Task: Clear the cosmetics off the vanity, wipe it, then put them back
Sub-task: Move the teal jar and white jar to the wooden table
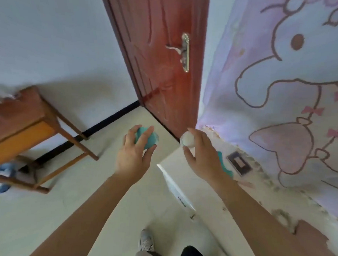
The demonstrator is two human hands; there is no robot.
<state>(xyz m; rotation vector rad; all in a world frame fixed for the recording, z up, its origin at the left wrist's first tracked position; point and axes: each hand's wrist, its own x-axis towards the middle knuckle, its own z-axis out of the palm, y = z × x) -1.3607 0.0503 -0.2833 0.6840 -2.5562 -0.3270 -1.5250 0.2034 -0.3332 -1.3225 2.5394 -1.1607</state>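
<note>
1. Head view: your left hand (133, 155) curls its fingers and thumb around a teal round container (148, 139), lifted over the floor.
2. Your right hand (201, 158) pinches a small white jar (187, 141) between fingertips and thumb, also off any surface.
3. Both seem mid-carry, one per hand to save trips; whether going or returning, I cannot tell.
4. Just right of your right fingers, a dark compact (239, 163) lies on a white surface (191, 179).
</note>
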